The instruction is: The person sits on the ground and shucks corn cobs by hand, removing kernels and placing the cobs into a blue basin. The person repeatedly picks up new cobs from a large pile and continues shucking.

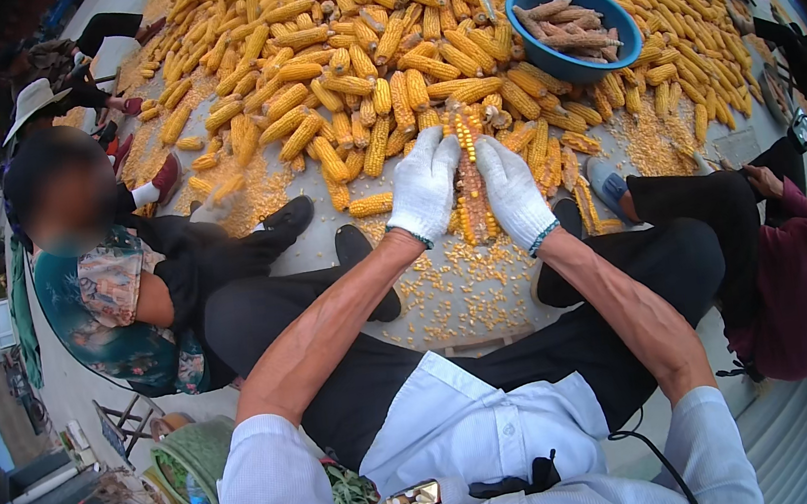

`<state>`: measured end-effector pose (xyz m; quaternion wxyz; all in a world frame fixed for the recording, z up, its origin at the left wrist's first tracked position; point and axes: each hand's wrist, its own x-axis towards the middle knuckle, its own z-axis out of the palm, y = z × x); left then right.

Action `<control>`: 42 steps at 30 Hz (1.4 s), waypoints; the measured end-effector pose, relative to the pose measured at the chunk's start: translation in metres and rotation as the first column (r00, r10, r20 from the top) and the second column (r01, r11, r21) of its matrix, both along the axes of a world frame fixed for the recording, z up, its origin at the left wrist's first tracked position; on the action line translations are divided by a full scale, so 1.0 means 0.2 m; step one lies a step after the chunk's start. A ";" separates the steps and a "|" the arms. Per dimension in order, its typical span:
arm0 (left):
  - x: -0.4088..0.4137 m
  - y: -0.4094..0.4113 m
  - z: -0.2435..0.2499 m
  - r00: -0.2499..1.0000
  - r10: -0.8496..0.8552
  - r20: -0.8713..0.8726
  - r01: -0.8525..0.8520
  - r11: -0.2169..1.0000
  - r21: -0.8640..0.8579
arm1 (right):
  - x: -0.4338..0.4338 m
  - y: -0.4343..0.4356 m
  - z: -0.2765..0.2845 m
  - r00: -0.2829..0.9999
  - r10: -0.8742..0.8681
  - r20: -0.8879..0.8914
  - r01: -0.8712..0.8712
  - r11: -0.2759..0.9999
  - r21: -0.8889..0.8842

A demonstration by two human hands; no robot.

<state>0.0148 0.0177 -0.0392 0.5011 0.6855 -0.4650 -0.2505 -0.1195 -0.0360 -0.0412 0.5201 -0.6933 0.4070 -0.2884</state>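
My left hand (425,183), in a white knit glove, grips a corn cob (464,133) from its left side. The right hand (514,189), gloved the same way, presses on the cob's right side with its thumb. Some kernel rows are stripped from this cob. Below and between the hands is a partly stripped cob (476,205) with bare core showing; whether it is separate from the held one cannot be told. Loose kernels (461,290) lie scattered on the concrete between my shoes.
A large heap of unshelled corn cobs (319,58) rises in front. A blue plastic basin (578,73) of bare cobs (572,27) rests on it. One person (115,302) sits close on my left, another (792,280) on my right. A green bag (198,458) stands behind left.
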 end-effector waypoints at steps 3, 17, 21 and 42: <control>0.00 -0.01 0.02 1.000 0.002 0.011 -0.003 0.999 0.049 | 0.00 -0.01 0.02 0.994 0.015 -0.112 -0.023 0.997 -0.079; 0.01 -0.02 0.00 0.997 0.073 -0.001 -0.073 0.997 0.006 | 0.01 0.04 0.00 1.000 0.008 -0.020 -0.009 0.998 -0.060; 0.03 -0.03 0.02 0.992 0.055 -0.114 -0.043 0.994 0.105 | 0.00 0.03 0.03 0.994 0.013 -0.110 -0.026 0.993 -0.115; -0.02 -0.05 0.00 0.966 0.008 -0.258 0.003 0.999 0.043 | 0.00 0.00 0.03 0.977 0.031 -0.210 -0.062 0.988 -0.143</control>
